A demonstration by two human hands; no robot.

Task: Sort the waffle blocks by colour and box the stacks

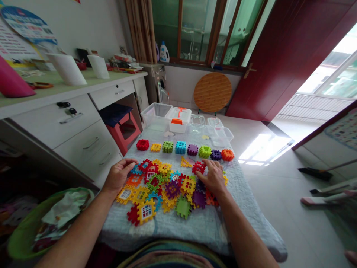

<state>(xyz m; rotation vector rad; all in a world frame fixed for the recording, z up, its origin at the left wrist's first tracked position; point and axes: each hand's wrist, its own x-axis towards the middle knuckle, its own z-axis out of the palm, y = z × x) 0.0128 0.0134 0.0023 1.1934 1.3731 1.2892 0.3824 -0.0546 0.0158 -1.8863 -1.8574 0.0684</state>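
A heap of interlocking plastic building pieces (172, 189) in red, yellow, green, blue, purple and orange lies on the cloth-covered table in front of me. My right hand (214, 175) has its fingers around a red notched piece (198, 167) at the heap's right side. At the heap's left edge, my left hand (118, 175) holds its thumb and forefinger slightly apart, close to a blue piece (136, 169). Beyond the heap runs a row of blocks, from a red one (142, 144) on the left to an orange one (227, 155) on the right.
Clear plastic bins (156, 111) and a lidded box with an orange handle (180, 121) stand at the table's far end. A drawer desk (69, 128) and red stool (125, 130) are left. A green basket (21, 238) sits low left; a broom (315, 172) lies right.
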